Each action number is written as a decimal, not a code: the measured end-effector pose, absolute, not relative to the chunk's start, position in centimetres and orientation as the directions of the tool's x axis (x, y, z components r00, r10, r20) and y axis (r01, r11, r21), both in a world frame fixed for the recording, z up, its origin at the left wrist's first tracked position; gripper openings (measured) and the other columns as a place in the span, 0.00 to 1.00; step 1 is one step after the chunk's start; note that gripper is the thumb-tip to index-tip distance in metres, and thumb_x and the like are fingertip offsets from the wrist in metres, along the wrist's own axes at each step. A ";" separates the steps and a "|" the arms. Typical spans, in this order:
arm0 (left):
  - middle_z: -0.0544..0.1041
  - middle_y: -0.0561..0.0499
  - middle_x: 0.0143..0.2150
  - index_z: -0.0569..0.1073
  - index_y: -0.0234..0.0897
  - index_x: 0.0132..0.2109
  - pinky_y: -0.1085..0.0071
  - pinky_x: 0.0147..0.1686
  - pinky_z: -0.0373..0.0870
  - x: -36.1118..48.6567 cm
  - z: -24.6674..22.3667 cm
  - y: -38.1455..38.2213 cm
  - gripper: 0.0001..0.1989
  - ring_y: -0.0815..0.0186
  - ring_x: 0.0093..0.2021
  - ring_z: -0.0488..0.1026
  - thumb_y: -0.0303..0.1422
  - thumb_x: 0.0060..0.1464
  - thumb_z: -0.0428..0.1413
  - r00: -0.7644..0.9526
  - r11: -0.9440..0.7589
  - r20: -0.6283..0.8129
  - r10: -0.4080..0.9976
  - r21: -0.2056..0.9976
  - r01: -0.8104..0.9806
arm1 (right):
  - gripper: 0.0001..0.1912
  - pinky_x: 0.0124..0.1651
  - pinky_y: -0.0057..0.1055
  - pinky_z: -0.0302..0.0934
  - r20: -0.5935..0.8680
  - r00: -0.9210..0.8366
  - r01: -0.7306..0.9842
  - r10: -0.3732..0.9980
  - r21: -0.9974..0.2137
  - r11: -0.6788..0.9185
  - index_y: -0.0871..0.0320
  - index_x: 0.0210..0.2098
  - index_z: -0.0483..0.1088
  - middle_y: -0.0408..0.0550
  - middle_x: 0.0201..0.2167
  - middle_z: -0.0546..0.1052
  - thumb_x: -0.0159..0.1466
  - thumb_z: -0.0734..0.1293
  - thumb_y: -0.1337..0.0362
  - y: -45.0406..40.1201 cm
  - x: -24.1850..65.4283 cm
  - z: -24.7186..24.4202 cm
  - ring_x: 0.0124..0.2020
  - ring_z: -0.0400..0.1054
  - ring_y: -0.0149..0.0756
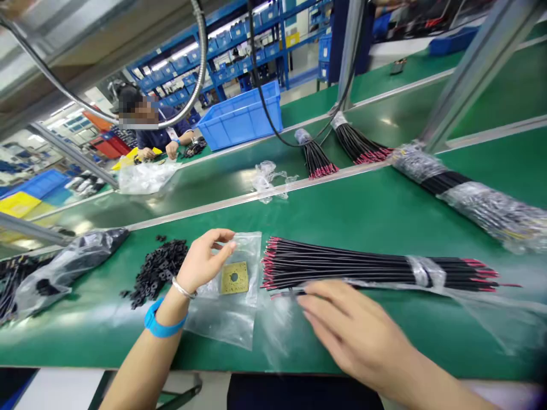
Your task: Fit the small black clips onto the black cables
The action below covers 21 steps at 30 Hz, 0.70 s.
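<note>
My left hand (209, 259) hovers over a clear plastic bag (243, 324), thumb and fingers curved and apart with nothing between them. Beside its thumb, a square brass-coloured plate (241, 282) with a central hole lies at the bag. My right hand (359, 330) is smeared by motion at the near side of a bundle of black cables (342, 262) with red wire ends. A loose cable end (280, 295) shows by its fingertips; whether they grip it is unclear. Clear film (421, 270) wraps the bundle towards its right end.
Small black parts (158, 270) are heaped left of my left hand. Further left lies a plastic-wrapped bundle (68, 273). Wrapped cables (478, 199) lie at right. Metal posts (474, 80) rise from the bench. Beyond stand a blue crate (243, 117) and a person (162, 136).
</note>
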State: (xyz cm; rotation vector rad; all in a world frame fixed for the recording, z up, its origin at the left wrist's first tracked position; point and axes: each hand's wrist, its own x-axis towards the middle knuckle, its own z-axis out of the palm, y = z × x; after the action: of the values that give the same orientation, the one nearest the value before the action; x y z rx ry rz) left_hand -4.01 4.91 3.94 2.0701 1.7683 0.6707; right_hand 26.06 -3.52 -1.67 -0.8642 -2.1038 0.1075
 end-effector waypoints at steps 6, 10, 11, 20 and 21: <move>0.81 0.46 0.43 0.75 0.37 0.46 0.66 0.39 0.76 -5.2 2.7 3.6 0.14 0.62 0.39 0.78 0.41 0.59 0.54 0.195 -0.231 0.125 0.973 0.547 0.805 | 0.04 0.35 0.38 0.62 0.336 -0.651 0.702 0.681 -0.074 0.708 0.58 0.33 0.70 0.49 0.30 0.72 0.59 0.64 0.72 -0.9 22.9 -3.2 0.30 0.68 0.40; 0.81 0.48 0.43 0.75 0.37 0.46 0.66 0.41 0.75 -4.6 2.3 2.6 0.12 0.62 0.40 0.78 0.38 0.60 0.53 0.322 -0.303 0.059 0.945 0.528 0.793 | 0.03 0.35 0.31 0.62 0.004 -0.750 0.622 0.662 -0.338 0.707 0.55 0.34 0.68 0.45 0.32 0.72 0.63 0.64 0.69 -2.5 26.1 -1.5 0.32 0.69 0.35; 0.81 0.48 0.43 0.75 0.37 0.46 0.66 0.42 0.74 -4.5 2.2 2.5 0.12 0.62 0.41 0.78 0.37 0.60 0.53 0.355 -0.327 0.051 0.934 0.526 0.785 | 0.04 0.34 0.29 0.62 -0.085 -0.768 0.609 0.635 -0.406 0.681 0.54 0.33 0.68 0.43 0.31 0.72 0.64 0.65 0.69 -2.7 26.8 -0.8 0.32 0.69 0.34; 0.80 0.49 0.42 0.75 0.39 0.47 0.66 0.43 0.73 -2.8 1.1 1.5 0.11 0.62 0.41 0.77 0.35 0.61 0.53 0.488 -0.439 0.065 0.871 0.550 0.710 | 0.12 0.42 0.30 0.63 0.062 -0.750 0.568 0.659 -0.449 0.689 0.54 0.49 0.70 0.45 0.39 0.77 0.68 0.61 0.68 0.7 25.2 0.4 0.39 0.71 0.33; 0.80 0.49 0.42 0.75 0.39 0.47 0.66 0.43 0.73 -2.6 1.1 1.4 0.10 0.62 0.41 0.77 0.35 0.61 0.53 0.499 -0.448 0.065 0.864 0.551 0.704 | 0.13 0.42 0.30 0.63 0.126 -0.738 0.582 0.663 -0.377 0.720 0.56 0.50 0.69 0.46 0.40 0.76 0.68 0.60 0.68 1.1 24.7 0.0 0.39 0.71 0.33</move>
State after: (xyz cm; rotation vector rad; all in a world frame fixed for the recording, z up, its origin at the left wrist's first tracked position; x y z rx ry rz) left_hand -2.58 1.44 1.07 2.2885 1.2908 0.4695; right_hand 24.70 1.05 -0.01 -0.9860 -2.6743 0.4611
